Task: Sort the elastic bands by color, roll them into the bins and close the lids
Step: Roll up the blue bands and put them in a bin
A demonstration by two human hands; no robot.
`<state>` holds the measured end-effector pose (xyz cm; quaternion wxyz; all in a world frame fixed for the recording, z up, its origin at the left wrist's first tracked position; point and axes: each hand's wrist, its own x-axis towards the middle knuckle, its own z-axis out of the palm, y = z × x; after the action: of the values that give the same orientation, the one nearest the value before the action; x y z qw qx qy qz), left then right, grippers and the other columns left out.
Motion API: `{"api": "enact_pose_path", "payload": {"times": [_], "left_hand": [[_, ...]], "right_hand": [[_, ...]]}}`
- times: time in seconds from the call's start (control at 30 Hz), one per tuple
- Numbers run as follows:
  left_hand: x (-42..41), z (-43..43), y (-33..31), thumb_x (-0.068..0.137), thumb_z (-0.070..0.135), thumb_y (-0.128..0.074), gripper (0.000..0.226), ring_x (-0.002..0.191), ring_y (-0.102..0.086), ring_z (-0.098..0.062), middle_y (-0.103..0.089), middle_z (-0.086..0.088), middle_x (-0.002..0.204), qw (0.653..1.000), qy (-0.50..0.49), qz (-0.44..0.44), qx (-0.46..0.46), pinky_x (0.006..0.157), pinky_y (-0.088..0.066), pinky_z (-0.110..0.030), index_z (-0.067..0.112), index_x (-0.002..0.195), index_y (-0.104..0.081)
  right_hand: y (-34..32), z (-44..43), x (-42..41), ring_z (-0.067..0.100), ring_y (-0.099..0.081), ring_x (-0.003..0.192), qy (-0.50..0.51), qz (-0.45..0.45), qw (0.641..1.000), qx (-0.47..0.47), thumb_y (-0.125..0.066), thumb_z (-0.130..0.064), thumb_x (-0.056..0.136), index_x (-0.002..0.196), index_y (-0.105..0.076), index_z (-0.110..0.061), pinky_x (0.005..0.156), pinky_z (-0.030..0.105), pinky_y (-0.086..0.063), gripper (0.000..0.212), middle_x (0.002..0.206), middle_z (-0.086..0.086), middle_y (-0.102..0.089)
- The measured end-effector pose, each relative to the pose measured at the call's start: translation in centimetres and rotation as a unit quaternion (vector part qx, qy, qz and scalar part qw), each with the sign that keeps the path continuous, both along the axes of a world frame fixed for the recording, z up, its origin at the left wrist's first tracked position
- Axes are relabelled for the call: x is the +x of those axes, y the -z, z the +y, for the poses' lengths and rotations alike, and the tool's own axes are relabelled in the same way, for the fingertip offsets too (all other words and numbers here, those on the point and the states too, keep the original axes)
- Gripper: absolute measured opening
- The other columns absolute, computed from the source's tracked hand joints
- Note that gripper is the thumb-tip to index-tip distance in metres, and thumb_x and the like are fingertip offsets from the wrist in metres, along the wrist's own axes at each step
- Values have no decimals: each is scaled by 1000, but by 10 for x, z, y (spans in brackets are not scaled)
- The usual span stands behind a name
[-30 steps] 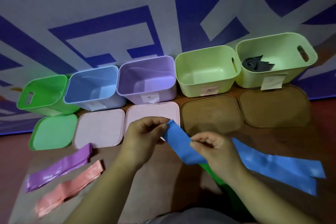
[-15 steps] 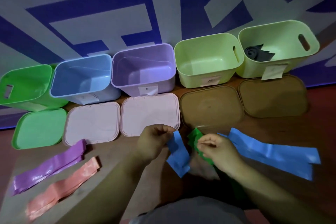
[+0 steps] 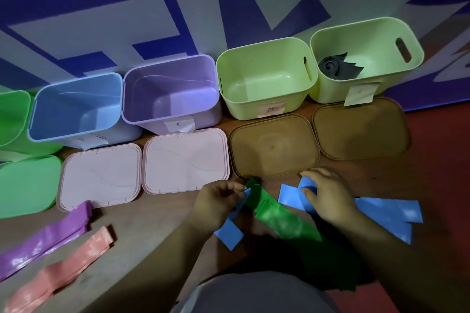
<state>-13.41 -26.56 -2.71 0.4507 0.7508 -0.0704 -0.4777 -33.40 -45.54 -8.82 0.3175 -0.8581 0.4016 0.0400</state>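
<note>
My left hand (image 3: 216, 204) pinches the end of a blue band (image 3: 229, 232) that hangs down toward me. Beside it a green band (image 3: 277, 213) lies flat on the table, running back under my right arm. My right hand (image 3: 328, 194) rests with curled fingers on other blue bands (image 3: 389, 213) spread to the right. A purple band (image 3: 43, 240) and a pink band (image 3: 58, 272) lie at the left. Open bins stand in a row: green (image 3: 12, 119), blue (image 3: 76, 107), purple (image 3: 170, 89), an empty light green bin (image 3: 264, 79), and a light green bin (image 3: 366, 56) holding a rolled dark grey band (image 3: 335, 66).
Lids lie in front of the bins: a green lid (image 3: 25, 185), two pink lids (image 3: 101, 175) (image 3: 185, 160) and two brown lids (image 3: 274, 145) (image 3: 361, 129). A blue and white patterned wall rises right behind the bins. Red floor shows at the right.
My right hand let go of the green band, which now lies flat, and moved right onto the other blue bands. My left hand keeps its pinch on the blue band.
</note>
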Motion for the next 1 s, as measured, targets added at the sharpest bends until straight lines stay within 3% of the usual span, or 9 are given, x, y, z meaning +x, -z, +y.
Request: {"api": "enact_pose_path", "payload": {"times": [0.13,0.27,0.4,0.6,0.73,0.87,1.0], "left_hand": [[-2,-3,-5,88,-8,-64,11,57,-60,-17,-67,-16,75,1000,-7,-3,-6,52,-52,-21,1,91,-70],[-5,-4,-15,88,-11,-62,14,55,-63,-9,-67,-12,73,1000,-16,4,-14,52,-54,-21,1,89,-69],[-3,1,-21,87,-9,-64,20,64,-63,-11,-71,0,71,1000,-18,1,-25,58,-54,-25,9,84,-71],[4,10,-41,88,-6,-66,11,62,-64,-10,-70,-1,70,997,-14,-29,-64,56,-54,-24,4,85,-71],[13,24,-56,88,-3,-67,12,66,-62,-9,-70,2,72,994,-11,-50,-92,59,-52,-22,7,84,-72],[27,46,-75,86,-4,-67,12,71,-61,-10,-70,-2,78,991,-2,-59,-118,60,-51,-22,7,86,-72],[45,72,-94,84,-8,-68,15,69,-59,-16,-67,-10,77,989,-32,-55,-130,57,-51,-21,7,86,-70]], "right_hand": [[0,-4,2,21,-61,93,10,-9,1000,26,-69,-1,81,113,-71,-12,80,22,-39,34,107,8,-66],[-5,-5,2,11,-52,70,3,-11,1000,22,-69,1,77,88,-74,-20,60,11,-33,24,82,-10,-53],[-22,-7,1,12,-61,75,-17,-23,999,33,-69,-5,76,81,-71,-26,66,26,-47,22,83,-14,-59],[-69,7,7,6,-65,71,20,-14,996,91,-68,-16,73,75,-66,-33,67,32,-53,17,74,-12,-68],[-109,30,18,12,-64,65,25,-48,991,124,-69,-8,73,71,-67,-28,58,26,-46,20,68,-4,-68],[-147,59,33,-2,-56,52,23,-84,984,154,-71,-4,75,69,-70,-25,49,12,-38,22,60,-9,-67],[-180,85,56,2,-60,57,22,-140,973,182,-77,-4,77,73,-75,-20,54,17,-42,17,65,-3,-71]]}}
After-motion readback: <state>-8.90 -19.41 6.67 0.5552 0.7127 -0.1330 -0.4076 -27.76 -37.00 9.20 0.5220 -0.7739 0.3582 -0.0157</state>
